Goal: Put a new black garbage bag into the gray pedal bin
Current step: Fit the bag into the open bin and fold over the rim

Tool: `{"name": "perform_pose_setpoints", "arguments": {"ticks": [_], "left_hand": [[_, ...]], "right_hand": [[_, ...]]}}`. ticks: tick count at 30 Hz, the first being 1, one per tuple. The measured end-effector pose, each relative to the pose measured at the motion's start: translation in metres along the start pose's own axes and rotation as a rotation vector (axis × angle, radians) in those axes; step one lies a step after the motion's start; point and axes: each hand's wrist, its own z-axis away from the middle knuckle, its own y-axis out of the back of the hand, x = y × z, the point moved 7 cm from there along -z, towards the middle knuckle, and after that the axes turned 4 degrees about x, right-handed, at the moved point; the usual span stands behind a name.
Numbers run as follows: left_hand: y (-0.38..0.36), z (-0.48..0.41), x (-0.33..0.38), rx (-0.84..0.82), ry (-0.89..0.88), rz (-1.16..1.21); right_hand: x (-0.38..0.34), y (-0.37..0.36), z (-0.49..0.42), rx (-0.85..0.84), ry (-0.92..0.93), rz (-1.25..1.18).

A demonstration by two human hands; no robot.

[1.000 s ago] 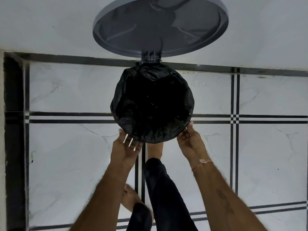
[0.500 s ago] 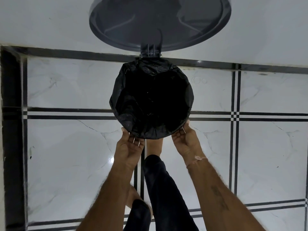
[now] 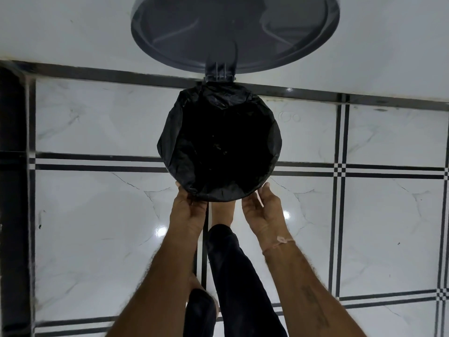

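Tiled floor; arms stretched far, left hand gripped black garbage bag near rim, right hand straight-fingered, touching it.

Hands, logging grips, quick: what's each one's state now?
Left hand: at the black plastic garbage bag rim, fingertips hidden; cannot tell.
Right hand: open, touching the bag.

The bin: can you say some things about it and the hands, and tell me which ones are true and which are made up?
1. The lid is open. True.
2. The bag is white. False: it is black.
3. The left hand and right hand are at the bag's near edge. True.
4. The floor is made of wood. False: it is pale tiles with dark lines.
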Motion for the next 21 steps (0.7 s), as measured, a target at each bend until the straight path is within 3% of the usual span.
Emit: {"name": "perform_pose_setpoints", "arguments": {"ticks": [3, 12, 16, 21], "left_hand": [[0.003, 0.006, -0.006, 0.118, 0.058, -0.002], [-0.011, 0.036, -0.022, 0.165, 0.103, 0.149], [-0.018, 0.031, -0.013, 0.159, 0.063, 0.066], [0.0, 0.007, 0.012, 0.2, 0.049, -0.048]], "right_hand": [[0.011, -0.005, 0.009, 0.016, -0.04, 0.037], [0.027, -0.019, 0.024, 0.05, -0.092, -0.071], [0.021, -0.025, 0.018, 0.071, -0.072, -0.092], [-0.016, -0.029, 0.004, 0.118, -0.002, 0.071]]}}
